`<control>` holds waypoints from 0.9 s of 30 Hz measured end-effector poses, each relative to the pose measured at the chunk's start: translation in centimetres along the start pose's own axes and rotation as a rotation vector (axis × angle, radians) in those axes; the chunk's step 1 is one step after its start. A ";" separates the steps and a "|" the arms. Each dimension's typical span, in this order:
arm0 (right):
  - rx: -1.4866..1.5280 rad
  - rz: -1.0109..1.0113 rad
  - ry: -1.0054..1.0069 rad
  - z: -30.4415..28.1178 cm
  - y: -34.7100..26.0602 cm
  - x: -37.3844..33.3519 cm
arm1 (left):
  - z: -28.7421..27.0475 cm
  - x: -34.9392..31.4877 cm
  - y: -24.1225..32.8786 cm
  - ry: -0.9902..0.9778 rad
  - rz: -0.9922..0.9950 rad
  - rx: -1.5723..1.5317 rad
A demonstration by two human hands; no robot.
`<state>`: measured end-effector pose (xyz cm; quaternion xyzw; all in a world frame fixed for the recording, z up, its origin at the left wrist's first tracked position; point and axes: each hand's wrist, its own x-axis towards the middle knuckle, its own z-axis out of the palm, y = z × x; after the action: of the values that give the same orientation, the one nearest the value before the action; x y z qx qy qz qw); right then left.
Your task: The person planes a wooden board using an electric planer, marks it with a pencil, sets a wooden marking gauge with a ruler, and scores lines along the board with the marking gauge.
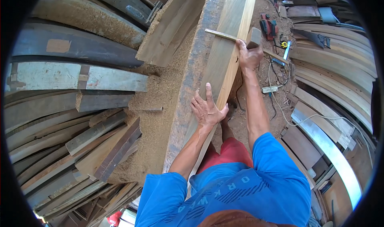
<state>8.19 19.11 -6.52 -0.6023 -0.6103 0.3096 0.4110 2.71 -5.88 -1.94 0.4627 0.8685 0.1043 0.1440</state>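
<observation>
A long wooden plank (222, 59) lies lengthwise in front of me on a worn, paint-stained timber beam (185, 107). Toward its far part, my right hand (250, 57) grips a wooden marking gauge (253, 38) by its block, at the plank's right edge. The gauge's thin stem (221, 34) reaches across the plank's top face and sticks out on the right past my hand. Nearer to me, my left hand (208, 110) lies on the plank with its fingers spread and its thumb by the right edge. Nothing is held in it.
Stacked boards (72, 77) fill the left side, beside sawdust (154, 123). On the ground at right lie a red power tool (269, 28), a yellow tape measure (284, 44), a handsaw (312, 37), a power strip (269, 89) and loose cords. More boards (332, 77) lean beyond.
</observation>
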 end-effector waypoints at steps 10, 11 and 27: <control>0.135 -0.165 0.033 -0.8 -0.4 -6.9 | 0.2 -0.3 -1.2 0.004 0.003 0.016; 0.109 -0.183 0.039 -0.6 -0.2 -5.9 | 0.2 -0.3 -1.1 -0.001 0.006 0.017; -0.048 -0.125 -0.016 0.1 0.8 -1.8 | 0.6 -0.8 -0.9 0.065 0.033 0.054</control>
<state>8.35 17.38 -7.52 -0.5700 -0.6575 0.2735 0.4100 2.69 -7.02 -2.70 0.4770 0.8675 0.0980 0.1015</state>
